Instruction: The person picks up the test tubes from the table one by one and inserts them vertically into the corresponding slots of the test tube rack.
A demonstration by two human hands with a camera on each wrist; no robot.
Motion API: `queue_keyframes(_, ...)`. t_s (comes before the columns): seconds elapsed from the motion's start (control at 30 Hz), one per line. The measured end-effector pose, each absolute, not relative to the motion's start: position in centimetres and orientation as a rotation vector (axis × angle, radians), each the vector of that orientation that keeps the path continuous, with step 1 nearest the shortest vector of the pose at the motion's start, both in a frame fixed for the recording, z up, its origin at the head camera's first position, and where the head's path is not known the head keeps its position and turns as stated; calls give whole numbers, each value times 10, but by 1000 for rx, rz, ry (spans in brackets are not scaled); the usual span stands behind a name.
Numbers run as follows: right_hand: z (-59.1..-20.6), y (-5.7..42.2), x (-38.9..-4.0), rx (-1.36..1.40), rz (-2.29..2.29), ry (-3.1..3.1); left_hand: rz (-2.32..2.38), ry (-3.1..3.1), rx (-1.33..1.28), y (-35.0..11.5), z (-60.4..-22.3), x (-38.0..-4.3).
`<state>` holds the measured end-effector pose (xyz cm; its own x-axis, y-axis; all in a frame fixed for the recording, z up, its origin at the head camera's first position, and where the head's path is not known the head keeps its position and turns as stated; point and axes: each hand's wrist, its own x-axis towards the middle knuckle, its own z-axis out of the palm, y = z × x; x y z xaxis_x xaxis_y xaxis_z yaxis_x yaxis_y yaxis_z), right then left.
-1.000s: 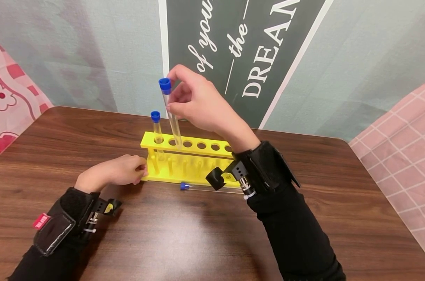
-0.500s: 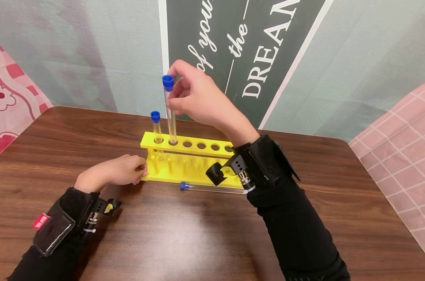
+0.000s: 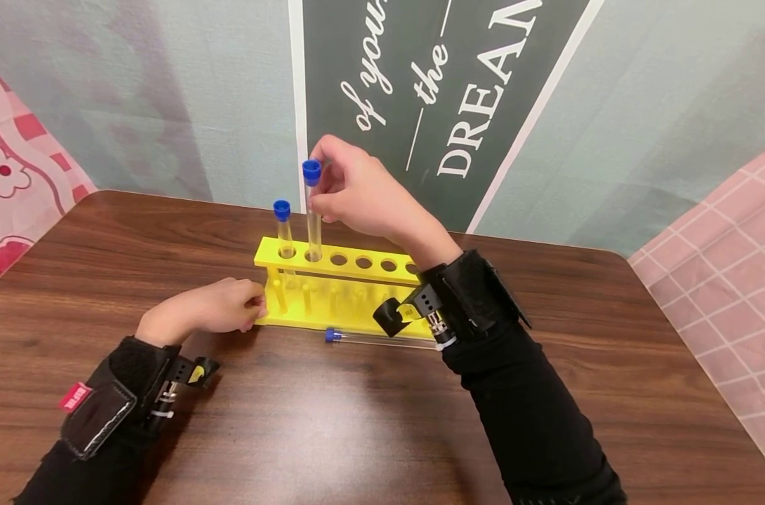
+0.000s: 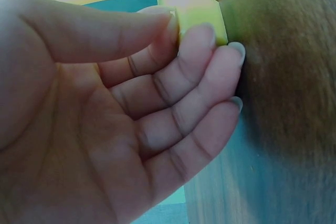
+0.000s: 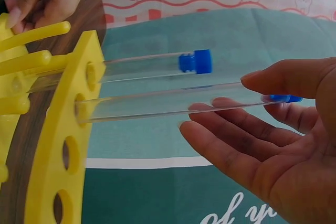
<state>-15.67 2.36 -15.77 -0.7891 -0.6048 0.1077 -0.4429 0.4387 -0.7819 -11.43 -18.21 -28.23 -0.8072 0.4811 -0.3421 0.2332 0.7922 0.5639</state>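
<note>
In the head view my right hand point(image 3: 373, 196) pinches a clear test tube point(image 3: 314, 235) with a blue cap between thumb and fingers. The tube stands nearly upright, its lower end in the second hole from the left of a yellow test tube rack point(image 3: 351, 261). The right wrist view shows that rounded end just inside the hole point(image 5: 80, 109). A second capped tube point(image 3: 285, 233) stands in the leftmost hole. My left hand point(image 3: 215, 306) grips the left end of the rack's base; in the left wrist view thumb and fingertips meet at the yellow corner point(image 4: 202, 19).
Another blue-capped tube point(image 3: 382, 341) lies on the brown wooden table point(image 3: 332, 421) along the rack's front edge, partly hidden by the right wrist camera point(image 3: 391, 315). Behind the table hangs a grey-green cloth point(image 3: 231, 105) with white lettering.
The tube was tilted above the rack, then came upright over the second hole; my right hand has since lowered with it slightly. My left hand has stayed on the rack.
</note>
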Motion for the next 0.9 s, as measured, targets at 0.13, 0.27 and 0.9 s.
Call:
queue_keyframes(0.13,-164,24,-158,-913,-1197,2531,703,2501,530,-182,-282,-115)
queue_keyframes(0.27,-172,24,-161,-924,-1098,2575,704,2496,531,-183,-283,-115)
queue_keyframes(0.9,-191,28,-168,-845,-942,2615,703,2497,528,-182,-283,-116)
